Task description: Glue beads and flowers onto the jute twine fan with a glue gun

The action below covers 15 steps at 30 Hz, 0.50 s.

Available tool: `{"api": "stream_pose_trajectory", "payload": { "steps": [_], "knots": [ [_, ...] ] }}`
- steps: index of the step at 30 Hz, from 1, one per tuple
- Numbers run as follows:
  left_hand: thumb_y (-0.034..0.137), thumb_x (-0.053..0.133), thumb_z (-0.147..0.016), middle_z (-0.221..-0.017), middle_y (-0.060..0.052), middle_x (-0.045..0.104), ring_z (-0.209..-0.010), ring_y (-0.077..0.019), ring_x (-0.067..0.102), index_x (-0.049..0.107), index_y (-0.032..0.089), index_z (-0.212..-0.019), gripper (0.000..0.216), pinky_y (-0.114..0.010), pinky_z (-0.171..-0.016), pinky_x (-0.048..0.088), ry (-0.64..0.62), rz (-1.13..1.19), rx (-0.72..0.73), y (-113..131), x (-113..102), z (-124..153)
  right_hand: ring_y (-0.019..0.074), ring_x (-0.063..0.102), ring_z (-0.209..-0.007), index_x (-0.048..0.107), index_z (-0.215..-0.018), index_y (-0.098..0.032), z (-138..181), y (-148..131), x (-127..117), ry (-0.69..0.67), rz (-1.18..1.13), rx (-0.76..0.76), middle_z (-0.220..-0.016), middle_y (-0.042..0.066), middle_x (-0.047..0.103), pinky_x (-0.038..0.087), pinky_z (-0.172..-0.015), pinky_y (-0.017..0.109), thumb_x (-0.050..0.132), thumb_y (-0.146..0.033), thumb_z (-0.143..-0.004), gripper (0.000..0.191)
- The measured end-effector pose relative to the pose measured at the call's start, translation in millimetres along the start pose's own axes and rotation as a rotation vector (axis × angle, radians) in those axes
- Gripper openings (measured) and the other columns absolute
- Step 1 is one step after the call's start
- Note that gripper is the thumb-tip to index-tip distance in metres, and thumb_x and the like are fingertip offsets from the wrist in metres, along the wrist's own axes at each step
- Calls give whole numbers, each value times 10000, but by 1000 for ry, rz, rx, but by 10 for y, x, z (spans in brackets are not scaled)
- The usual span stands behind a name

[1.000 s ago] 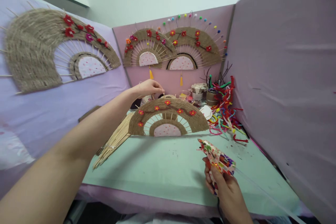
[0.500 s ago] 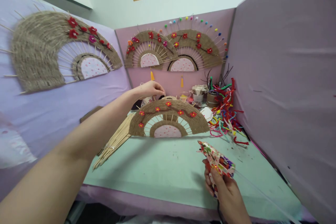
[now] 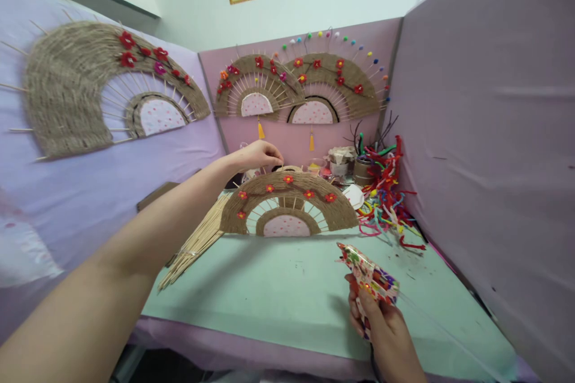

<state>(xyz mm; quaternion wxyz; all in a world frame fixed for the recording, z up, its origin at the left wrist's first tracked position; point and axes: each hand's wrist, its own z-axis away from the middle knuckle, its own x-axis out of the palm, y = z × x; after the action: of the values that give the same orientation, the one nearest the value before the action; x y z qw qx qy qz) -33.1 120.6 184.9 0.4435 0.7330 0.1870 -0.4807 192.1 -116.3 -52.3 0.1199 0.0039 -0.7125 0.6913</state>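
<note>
A half-round twine fan (image 3: 345, 209) stands upright on the green tabletop, with red flowers on its band and a pink dotted half circle at its base. Reaching across the table, my left hand (image 3: 263, 154) is closed in a pinch at the fan's top edge, apparently on a thin stick end there. My right hand (image 3: 381, 317) is wrapped round the grip of a flower-patterned hot glue gun (image 3: 368, 272). The gun's nozzle points up and left, in front of the fan and apart from it. A pale glue stick trails from its rear.
A bundle of thin wooden sticks (image 3: 197, 248) lies left of the fan. Tangled coloured pipe cleaners (image 3: 390, 191) and a brown pot (image 3: 363, 172) stand at the back right. Finished fans (image 3: 67, 90) hang on the left and back panels. A bare panel (image 3: 485, 131) rises on the right.
My right hand and the glue gun have shifted very slightly left. The left hand still pinches the fan's top edge, and the fan stands in the same place.
</note>
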Motion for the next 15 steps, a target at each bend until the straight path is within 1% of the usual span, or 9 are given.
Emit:
{"api": "stream_pose_trajectory", "payload": {
  "steps": [7,10,12,15],
  "knots": [
    [327,639,-705,-794,-25,704,-736,-146,626,699,162,-878,247,-254,-699,495,-23,71,24,-111,-1,15,99,366,-484,593,-1024,-129,-43,52,-7,13,-6,-13,-615,-39,427,302,-423,234,503,-618,-836,531],
    [304,663,-682,-810,-23,703,-750,-145,628,690,166,-903,262,-254,-707,499,3,97,32,-157,24,15,98,358,-486,596,-989,-133,-52,65,-21,30,-3,-11,-610,-43,410,304,-426,235,497,-624,-836,524],
    [291,670,-674,-809,-25,702,-753,-144,627,687,161,-893,255,-253,-705,501,33,106,26,-180,52,6,98,360,-483,599,-910,-146,-54,69,-31,36,5,-16,-600,-42,405,300,-428,236,497,-623,-837,493],
    [293,657,-691,-791,-28,699,-735,-142,624,686,156,-873,229,-254,-691,504,61,134,12,-204,93,-9,95,368,-485,547,-707,-175,-61,61,-45,17,13,-23,-596,-30,416,297,-435,237,504,-609,-838,455]
  ]
}}
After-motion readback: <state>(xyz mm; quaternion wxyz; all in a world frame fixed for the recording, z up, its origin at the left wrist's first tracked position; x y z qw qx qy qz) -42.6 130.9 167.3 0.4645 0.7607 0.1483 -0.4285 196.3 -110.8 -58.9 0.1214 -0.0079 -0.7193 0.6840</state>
